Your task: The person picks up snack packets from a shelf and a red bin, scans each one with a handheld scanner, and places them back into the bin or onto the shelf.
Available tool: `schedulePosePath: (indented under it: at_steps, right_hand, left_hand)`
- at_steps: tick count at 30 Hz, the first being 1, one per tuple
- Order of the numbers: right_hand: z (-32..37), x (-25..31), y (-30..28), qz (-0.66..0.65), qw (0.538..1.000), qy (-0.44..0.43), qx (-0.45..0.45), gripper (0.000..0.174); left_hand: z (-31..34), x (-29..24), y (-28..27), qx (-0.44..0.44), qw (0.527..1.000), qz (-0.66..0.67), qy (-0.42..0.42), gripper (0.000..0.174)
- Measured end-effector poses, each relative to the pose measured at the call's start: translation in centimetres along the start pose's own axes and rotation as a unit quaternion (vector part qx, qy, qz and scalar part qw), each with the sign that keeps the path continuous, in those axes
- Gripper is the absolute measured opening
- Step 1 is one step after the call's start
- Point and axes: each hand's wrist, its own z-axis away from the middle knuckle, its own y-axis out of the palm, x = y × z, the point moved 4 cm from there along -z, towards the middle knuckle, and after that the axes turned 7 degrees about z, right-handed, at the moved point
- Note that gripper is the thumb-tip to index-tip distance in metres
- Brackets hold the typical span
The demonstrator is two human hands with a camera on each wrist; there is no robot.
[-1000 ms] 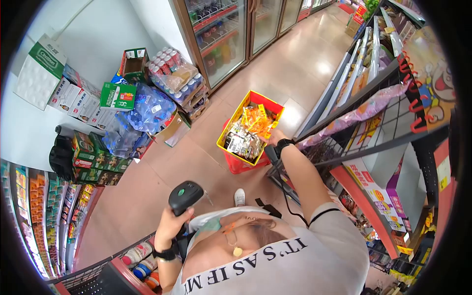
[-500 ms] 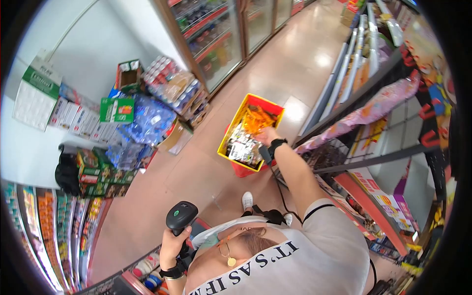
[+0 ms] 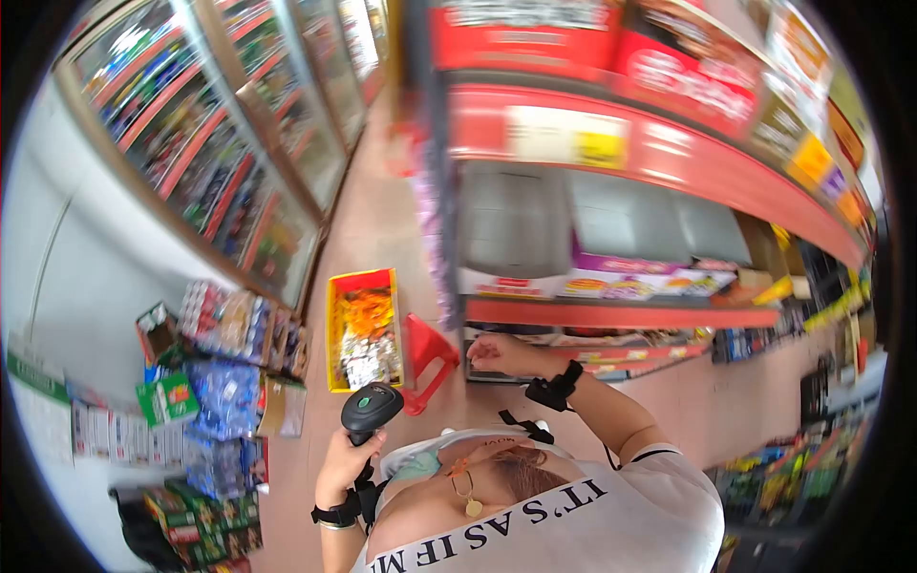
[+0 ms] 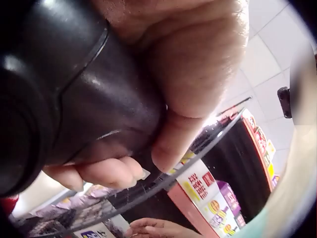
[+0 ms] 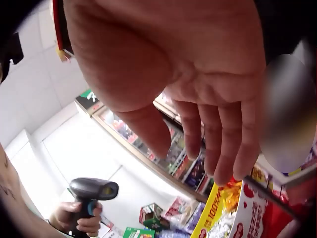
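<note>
My left hand [image 3: 344, 463] grips the handle of a black barcode scanner [image 3: 371, 411], held upright in front of my body. In the left wrist view, fingers and thumb wrap round its dark handle [image 4: 114, 99]. My right hand [image 3: 501, 355] holds nothing and hangs before the lower shelf, its fingers loosely extended in the right wrist view. Left of that hand stands a yellow-and-red carton [image 3: 334, 334] containing orange packets [image 3: 368, 312] and silvery packets [image 3: 368, 361]. A red plastic stool [image 3: 435, 363] shows beside the carton.
A shelf unit [image 3: 611, 315] with red edges and boxes fills the right side. Glass-door drink fridges [image 3: 220, 162] line the left. Shrink-wrapped blue bottles [image 3: 224, 396], stacked cans [image 3: 224, 320] and green cartons [image 3: 205, 525] are piled at lower left.
My right hand has left the packets in the carton and moved right toward the shelf. The view has turned right, toward the shelf unit. The left hand still holds the scanner.
</note>
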Motion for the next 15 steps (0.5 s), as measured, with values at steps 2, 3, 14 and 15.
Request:
schedulePosePath:
  at_steps: [2, 3, 14, 15]
  right_hand:
    - [5.6, 3.0, -2.9, 0.022, 0.999, -0.030, -0.029, 0.027]
    - [8.5, 4.7, -4.4, 0.019, 0.998, -0.020, -0.056, 0.027]
    - [33.9, 13.6, -19.6, 0.136, 0.897, -0.059, -0.416, 0.015]
    - [35.8, 13.4, -21.5, 0.113, 0.882, -0.038, -0.456, 0.015]
  left_hand:
    - [-1.8, -0.6, 3.0, 0.050, 0.998, -0.033, -0.002, 0.016]
    - [-2.5, -1.0, 4.7, 0.076, 0.996, -0.044, 0.000, 0.016]
    - [-4.6, -2.9, 21.1, 0.230, 0.971, -0.063, 0.028, 0.012]
    - [-4.6, -2.9, 22.3, 0.239, 0.968, -0.069, 0.040, 0.012]
